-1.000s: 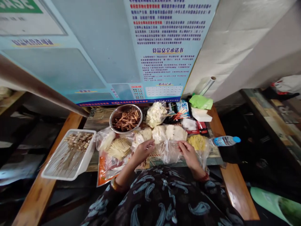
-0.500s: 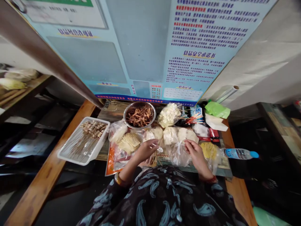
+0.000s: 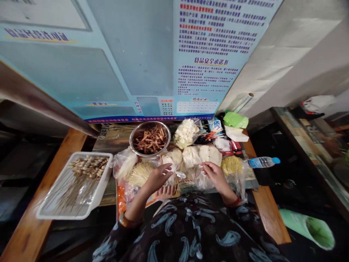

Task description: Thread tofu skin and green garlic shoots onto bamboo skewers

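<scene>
My left hand (image 3: 160, 176) is over the bags at the middle of the table, its fingers apart and nothing seen in them. My right hand (image 3: 214, 173) pinches the edge of a clear plastic bag (image 3: 200, 178) below white, pale food pieces (image 3: 203, 155). Left of my left hand lies a bundle of thin sticks (image 3: 140, 174). Yellow food in a clear bag (image 3: 231, 165) is to the right of my right hand. Behind my hands stand a metal bowl of brown strips (image 3: 149, 139) and a bag of whitish skewered food (image 3: 186, 133).
A white tray (image 3: 95, 203) of skewers sits at the left. At the right lie a water bottle (image 3: 263, 162), a white box (image 3: 236, 134) and a green bag (image 3: 236, 120). A blue poster board (image 3: 141, 54) rises behind the table. Someone's fingers (image 3: 165, 191) show below my left hand.
The view has shifted, showing more of the right side. My left hand has opened and moved away from the loose end of the plastic; my right hand stays by the bag.
</scene>
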Tool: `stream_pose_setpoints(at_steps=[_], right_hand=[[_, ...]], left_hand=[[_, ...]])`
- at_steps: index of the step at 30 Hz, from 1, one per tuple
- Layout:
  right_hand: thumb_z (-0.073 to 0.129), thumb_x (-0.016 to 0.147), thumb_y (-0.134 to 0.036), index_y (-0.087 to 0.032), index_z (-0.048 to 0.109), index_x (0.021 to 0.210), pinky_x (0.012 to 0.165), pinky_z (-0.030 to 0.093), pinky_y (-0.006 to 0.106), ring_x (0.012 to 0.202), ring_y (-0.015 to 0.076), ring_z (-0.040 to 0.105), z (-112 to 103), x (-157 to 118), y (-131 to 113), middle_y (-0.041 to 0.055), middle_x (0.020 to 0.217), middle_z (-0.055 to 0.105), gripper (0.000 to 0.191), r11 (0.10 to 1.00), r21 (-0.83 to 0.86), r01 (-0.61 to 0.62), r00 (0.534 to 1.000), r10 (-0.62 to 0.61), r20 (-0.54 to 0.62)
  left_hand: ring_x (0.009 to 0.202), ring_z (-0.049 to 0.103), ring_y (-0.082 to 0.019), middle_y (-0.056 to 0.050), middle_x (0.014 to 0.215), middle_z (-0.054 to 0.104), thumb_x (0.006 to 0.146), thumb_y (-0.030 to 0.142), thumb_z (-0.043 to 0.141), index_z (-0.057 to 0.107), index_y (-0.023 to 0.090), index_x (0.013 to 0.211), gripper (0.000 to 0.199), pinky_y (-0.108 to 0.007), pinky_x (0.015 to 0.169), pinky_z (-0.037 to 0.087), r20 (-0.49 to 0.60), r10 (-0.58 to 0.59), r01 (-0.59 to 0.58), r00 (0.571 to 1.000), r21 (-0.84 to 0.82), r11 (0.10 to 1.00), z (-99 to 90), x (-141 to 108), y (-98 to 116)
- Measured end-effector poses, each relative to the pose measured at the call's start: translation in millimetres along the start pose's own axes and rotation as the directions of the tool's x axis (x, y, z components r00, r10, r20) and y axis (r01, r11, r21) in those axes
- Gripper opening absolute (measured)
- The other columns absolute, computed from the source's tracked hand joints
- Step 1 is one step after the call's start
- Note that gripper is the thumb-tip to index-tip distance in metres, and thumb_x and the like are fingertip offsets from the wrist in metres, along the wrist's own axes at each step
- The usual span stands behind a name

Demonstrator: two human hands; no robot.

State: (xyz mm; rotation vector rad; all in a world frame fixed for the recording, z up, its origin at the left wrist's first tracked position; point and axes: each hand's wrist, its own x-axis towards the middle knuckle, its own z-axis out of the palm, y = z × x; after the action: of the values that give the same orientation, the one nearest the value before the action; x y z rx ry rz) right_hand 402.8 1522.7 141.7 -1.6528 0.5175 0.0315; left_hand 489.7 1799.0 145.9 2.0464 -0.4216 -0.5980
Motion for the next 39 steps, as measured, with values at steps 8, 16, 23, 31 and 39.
stream_pose_setpoints(at_steps=[8,16,23,31,39], right_hand=[[0.064,0.082,-0.055,-0.018,0.074,0.099,0.065,0.049,0.030,0.070,0.0187,0.063,4,-9,4,0.0054,0.083,0.071,0.041,0.999,-0.024,0.020,0.998,-0.022,-0.060],[0.055,0.093,-0.043,-0.021,0.072,0.113,0.088,0.054,0.038,0.102,0.0249,0.069,9,-9,23,0.0109,0.114,0.073,0.034,0.918,-0.289,0.271,0.962,-0.271,0.040],[0.053,0.093,-0.030,-0.022,0.068,0.125,0.108,0.045,0.049,0.122,0.0283,0.061,1,-5,35,0.0120,0.128,0.068,0.036,0.710,-0.515,0.481,0.877,-0.401,0.266],[0.058,0.090,-0.036,-0.022,0.069,0.120,0.101,0.051,0.045,0.113,0.0261,0.065,-33,-5,49,0.0116,0.123,0.070,0.035,0.840,-0.412,0.353,0.934,-0.295,0.199],[0.066,0.079,-0.058,-0.018,0.072,0.099,0.053,0.043,0.024,0.067,0.0157,0.061,-70,-16,36,0.0054,0.081,0.070,0.046,0.992,0.105,-0.066,0.998,0.065,0.021]], left_hand=[[0.090,0.071,-0.021,-0.014,0.112,0.073,0.086,0.038,0.054,0.063,0.012,0.126,0.048,-0.034,0.080,0.056,0.043,0.014,-0.014,0.999,0.012,1.000,-2.6,4,5],[0.102,0.071,-0.025,-0.017,0.122,0.070,0.088,0.031,0.055,0.061,0.012,0.130,0.046,-0.041,0.092,0.056,0.014,0.078,-0.079,0.997,0.217,0.973,7.0,-8,-11],[0.130,0.058,-0.031,-0.019,0.138,0.061,0.087,0.025,0.060,0.062,0.012,0.131,0.046,-0.047,0.111,0.045,0.022,0.158,-0.153,0.987,0.404,0.902,25.9,-18,-25],[0.127,0.060,-0.028,-0.016,0.135,0.064,0.090,0.030,0.057,0.060,0.015,0.132,0.045,-0.044,0.110,0.046,0.085,0.158,-0.179,0.984,0.379,0.908,46.7,-13,-4],[0.106,0.070,-0.023,-0.013,0.128,0.068,0.089,0.034,0.055,0.059,0.018,0.133,0.047,-0.037,0.094,0.055,0.062,0.058,-0.070,0.996,0.207,0.976,79.2,1,18]])
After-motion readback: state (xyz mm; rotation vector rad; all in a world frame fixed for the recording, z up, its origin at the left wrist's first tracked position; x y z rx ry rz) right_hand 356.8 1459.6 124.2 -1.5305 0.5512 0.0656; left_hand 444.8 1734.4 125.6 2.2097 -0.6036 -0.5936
